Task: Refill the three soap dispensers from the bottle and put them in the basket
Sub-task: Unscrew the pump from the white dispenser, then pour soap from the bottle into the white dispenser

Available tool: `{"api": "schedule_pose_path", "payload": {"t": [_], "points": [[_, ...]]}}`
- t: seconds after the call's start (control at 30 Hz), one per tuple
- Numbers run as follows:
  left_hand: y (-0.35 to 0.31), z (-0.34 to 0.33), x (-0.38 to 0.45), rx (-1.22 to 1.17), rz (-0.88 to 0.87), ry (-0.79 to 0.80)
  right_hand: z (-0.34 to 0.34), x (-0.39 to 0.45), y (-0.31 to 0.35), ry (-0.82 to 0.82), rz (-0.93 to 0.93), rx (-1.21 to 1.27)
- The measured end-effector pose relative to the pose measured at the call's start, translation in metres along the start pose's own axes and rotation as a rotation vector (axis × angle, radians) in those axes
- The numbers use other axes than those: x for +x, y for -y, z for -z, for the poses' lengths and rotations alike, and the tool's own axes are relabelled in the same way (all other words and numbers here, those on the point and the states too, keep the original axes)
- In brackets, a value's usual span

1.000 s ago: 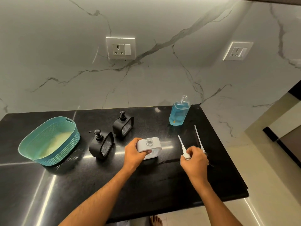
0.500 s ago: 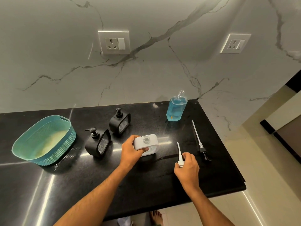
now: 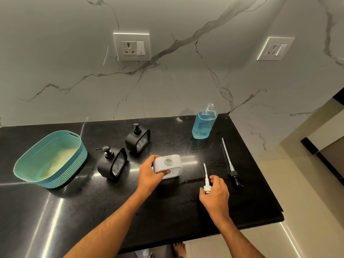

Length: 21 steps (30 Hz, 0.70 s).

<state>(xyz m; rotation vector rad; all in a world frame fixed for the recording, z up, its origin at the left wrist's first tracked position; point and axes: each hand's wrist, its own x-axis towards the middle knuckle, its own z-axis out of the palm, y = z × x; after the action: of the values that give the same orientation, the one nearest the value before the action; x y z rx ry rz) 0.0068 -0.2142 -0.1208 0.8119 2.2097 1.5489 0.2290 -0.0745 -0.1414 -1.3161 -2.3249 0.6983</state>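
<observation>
We have the white dispenser (image 3: 168,166) uncapped, its round mouth showing on top, and its white pump (image 3: 206,180) is at the counter (image 3: 93,216) just to the right of it, so the step in hand looks like parking that pump and getting ready to pour. To do it well we should lay the pump flat, clear of the dispenser and of the black pump (image 3: 230,165) lying further right, then fetch the open blue soap bottle (image 3: 203,125) standing at the back, and pour slowly into the small mouth while we steady the body. Our left hand (image 3: 149,175) grips the white dispenser from its left side, fingers curled round the back and thumb on the front. Our right hand (image 3: 215,194) has its fingers loosely curled round the white pump's collar; whether it grips or has just let go we cannot tell. The two black dispensers (image 3: 111,164) (image 3: 137,139) stand capped between us and the teal basket (image 3: 81,148), which holds none of them
</observation>
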Motion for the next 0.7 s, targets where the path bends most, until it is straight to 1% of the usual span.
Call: {"api": "schedule_pose_path", "payload": {"t": [0.1, 0.2, 0.27, 0.33, 0.47, 0.7], "points": [[0.001, 0.0, 0.0, -0.005, -0.006, -0.008, 0.001, 0.0, 0.0, -0.036, 0.023, 0.006], [0.0, -0.001, 0.0, -0.012, -0.009, -0.021, 0.006, 0.007, 0.003, -0.161, 0.075, 0.057], [0.0, 0.0, 0.002, -0.015, -0.001, -0.034, 0.012, 0.021, 0.008, -0.223, 0.098, 0.147], [-0.001, 0.001, 0.003, -0.014, 0.004, -0.046, 0.018, 0.042, 0.014, -0.242, 0.101, 0.272], [-0.003, 0.004, 0.006, -0.002, 0.0, -0.075, 0.029, 0.1, 0.027, -0.212, 0.062, 0.438], [-0.003, -0.003, 0.0, 0.077, 0.054, -0.211, 0.04, 0.184, 0.046, -0.08, -0.014, 0.539]]}}
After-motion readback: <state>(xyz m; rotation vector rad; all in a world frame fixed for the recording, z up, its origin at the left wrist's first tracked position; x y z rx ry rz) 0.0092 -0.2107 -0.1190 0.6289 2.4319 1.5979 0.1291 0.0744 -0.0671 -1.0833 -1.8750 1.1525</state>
